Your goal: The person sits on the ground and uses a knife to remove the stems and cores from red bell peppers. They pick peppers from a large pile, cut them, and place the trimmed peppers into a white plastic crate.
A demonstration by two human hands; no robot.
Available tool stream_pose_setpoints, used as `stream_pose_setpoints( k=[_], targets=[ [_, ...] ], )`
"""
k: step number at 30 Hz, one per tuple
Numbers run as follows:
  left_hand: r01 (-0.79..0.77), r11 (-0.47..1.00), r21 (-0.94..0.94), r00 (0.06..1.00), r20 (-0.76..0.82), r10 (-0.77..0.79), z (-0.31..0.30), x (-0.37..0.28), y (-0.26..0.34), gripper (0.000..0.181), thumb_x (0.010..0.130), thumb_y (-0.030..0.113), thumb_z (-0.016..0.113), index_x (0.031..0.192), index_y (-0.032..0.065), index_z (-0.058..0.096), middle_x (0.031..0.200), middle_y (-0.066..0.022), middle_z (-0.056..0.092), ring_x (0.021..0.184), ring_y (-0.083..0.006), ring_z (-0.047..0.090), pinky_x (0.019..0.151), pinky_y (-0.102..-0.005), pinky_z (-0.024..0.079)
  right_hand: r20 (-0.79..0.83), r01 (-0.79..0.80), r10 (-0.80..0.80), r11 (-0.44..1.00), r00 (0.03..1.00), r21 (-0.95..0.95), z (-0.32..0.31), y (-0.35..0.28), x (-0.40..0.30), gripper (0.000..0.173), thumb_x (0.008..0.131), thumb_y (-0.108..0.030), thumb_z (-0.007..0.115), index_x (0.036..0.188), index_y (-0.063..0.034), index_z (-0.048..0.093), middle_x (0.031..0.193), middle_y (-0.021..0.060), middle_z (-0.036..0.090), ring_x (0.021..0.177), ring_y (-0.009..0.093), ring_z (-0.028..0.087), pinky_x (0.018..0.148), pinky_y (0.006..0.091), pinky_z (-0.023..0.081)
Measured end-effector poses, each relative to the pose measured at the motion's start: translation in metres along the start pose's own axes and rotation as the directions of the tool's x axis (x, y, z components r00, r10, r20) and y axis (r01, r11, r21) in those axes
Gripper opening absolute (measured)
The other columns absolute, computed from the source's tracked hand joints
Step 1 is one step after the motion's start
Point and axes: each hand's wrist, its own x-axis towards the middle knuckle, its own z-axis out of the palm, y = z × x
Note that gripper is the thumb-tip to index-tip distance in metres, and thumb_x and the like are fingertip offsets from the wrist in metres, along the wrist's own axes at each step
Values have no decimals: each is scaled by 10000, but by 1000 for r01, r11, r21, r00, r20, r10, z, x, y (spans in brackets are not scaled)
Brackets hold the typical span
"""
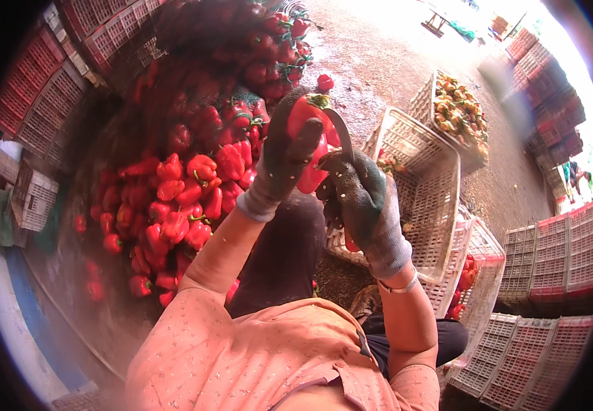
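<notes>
My left hand [282, 154], in a dark-coated work glove with a grey cuff, grips a red bell pepper [302, 115] at chest height. The pepper's green stem end faces up and away from me. In my right hand [360, 192], gloved the same way, is a knife with a curved blade [344, 132]. Its tip reaches the pepper beside the stem. More red flesh [313, 169] shows lower down between the hands; whether it belongs to the same pepper I cannot tell. Pale seeds cling to both gloves.
A heap of red bell peppers [173, 221] lies on my left, with net bags of peppers [281, 56] behind. To my right stand a pale plastic crate [430, 205], another holding cut-out pepper cores [458, 110], and one with red peppers [465, 282]. Stacked crates [553, 257] line the right side.
</notes>
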Motion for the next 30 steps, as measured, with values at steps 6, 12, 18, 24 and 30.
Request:
stream_pose_setpoints(
  k=[6, 12, 18, 24, 30],
  targets=[
    [193, 977, -92, 980, -25, -196, 39, 8, 28, 405, 969, 44, 554, 1368, 87, 495, 1297, -214, 492, 1111, -324, 556, 930, -425, 492, -101, 9, -30, 980, 994, -198, -11, 52, -22, 138, 925, -144, 515, 945, -36, 599, 750, 236, 616, 695, 430, 625, 594, 450, 462],
    [537, 643, -546, 796, 76, -600, 74, 22, 53, 334, 1010, 196, 544, 1280, 1, 523, 1137, -94, 614, 1042, -157, 583, 913, -318, 485, -235, -255, 196, 933, 952, -255, -50, 158, -90, 223, 920, -164, 587, 1106, -54, 639, 887, 197, 673, 809, 315, 660, 732, 399, 519],
    [560, 718, -413, 825, 362, -434, 129, -30, 76, 343, 994, 190, 550, 1275, -7, 539, 1191, -108, 598, 1105, -159, 582, 938, -298, 478, -339, -5, 24, 998, 941, 56, -87, 103, -68, 744, 737, -234, 858, 1350, -23, 492, 1079, 128, 683, 918, 182, 669, 801, 312, 539],
    [824, 478, -305, 543, 666, -511, 154, -38, 97, 496, 954, 419, 614, 1199, -12, 601, 1083, -119, 662, 985, -166, 625, 867, -329, 506, -325, -166, 199, 978, 924, 127, -116, 133, -91, 695, 682, -126, 810, 1311, -13, 534, 1172, 87, 648, 1064, 166, 599, 933, 321, 485],
    [929, 115, -352, 364, 816, -450, 175, -74, 73, 415, 988, 375, 570, 1174, 7, 616, 1067, -72, 651, 965, -136, 600, 865, -296, 493, -219, -196, 266, 935, 939, 295, -135, 167, -100, 622, 679, -86, 744, 1270, -4, 572, 1112, 72, 665, 1034, 171, 610, 942, 332, 476]
  ],
)
